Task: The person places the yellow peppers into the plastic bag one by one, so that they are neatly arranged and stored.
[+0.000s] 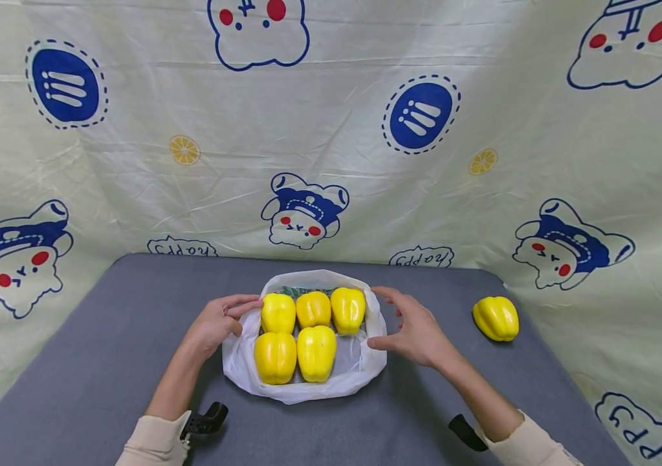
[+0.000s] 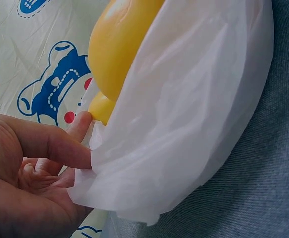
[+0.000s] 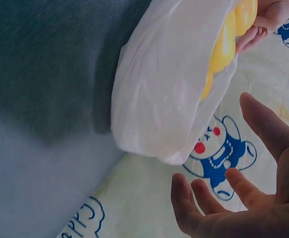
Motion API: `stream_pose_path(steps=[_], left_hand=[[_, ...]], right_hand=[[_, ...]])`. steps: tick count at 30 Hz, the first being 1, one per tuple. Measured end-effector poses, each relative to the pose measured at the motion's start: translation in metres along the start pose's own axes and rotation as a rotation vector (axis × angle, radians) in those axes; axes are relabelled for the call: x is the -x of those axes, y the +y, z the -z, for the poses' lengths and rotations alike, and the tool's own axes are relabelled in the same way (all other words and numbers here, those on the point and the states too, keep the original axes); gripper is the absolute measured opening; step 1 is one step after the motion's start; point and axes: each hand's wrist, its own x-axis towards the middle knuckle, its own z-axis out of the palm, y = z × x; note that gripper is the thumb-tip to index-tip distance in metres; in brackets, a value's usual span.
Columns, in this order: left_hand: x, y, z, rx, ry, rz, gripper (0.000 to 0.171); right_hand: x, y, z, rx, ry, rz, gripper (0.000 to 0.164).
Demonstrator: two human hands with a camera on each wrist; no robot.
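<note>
So the setup is a grey fabric-covered counter [image 1: 103, 336] with a pale yellow cartoon-bear backdrop cloth [image 1: 331, 129] hanging all around behind it. Sitting mid-counter is a thin white plastic bag [image 1: 301, 388], opened up and lying flat with its mouth facing up, longer front to back than side to side. Inside are five glossy yellow bell peppers [image 1: 306, 333], three in the far row and two nearer, all lying on their sides. The left hand [image 1: 217, 323] pinches the bag's left edge between thumb and fingers. The right hand [image 1: 415, 330] is spread open just beside the bag's right edge, holding nothing. A sixth loose yellow bell pepper [image 1: 496, 318] lies well off to the right near the counter edge.
</note>
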Motion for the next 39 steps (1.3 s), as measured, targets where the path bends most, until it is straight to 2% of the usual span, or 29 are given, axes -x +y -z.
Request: stream_pose_path(steps=[11, 23, 31, 39], left_hand=[[0.001, 0.002, 0.0, -0.001, -0.002, -0.007, 0.07], [0.001, 0.001, -0.001, -0.008, 0.01, 0.002, 0.069], [0.0, 0.001, -0.001, -0.002, 0.008, 0.002, 0.069], [0.0, 0.001, -0.001, -0.006, 0.009, -0.003, 0.068]], right_hand=[[0.008, 0.03, 0.027, 0.048, 0.112, -0.001, 0.085], [0.011, 0.07, 0.062, 0.064, 0.155, -0.093, 0.093], [0.008, 0.103, 0.08, 0.124, 0.21, -0.11, 0.093], [0.002, 0.128, 0.095, 0.147, 0.203, -0.122, 0.095]])
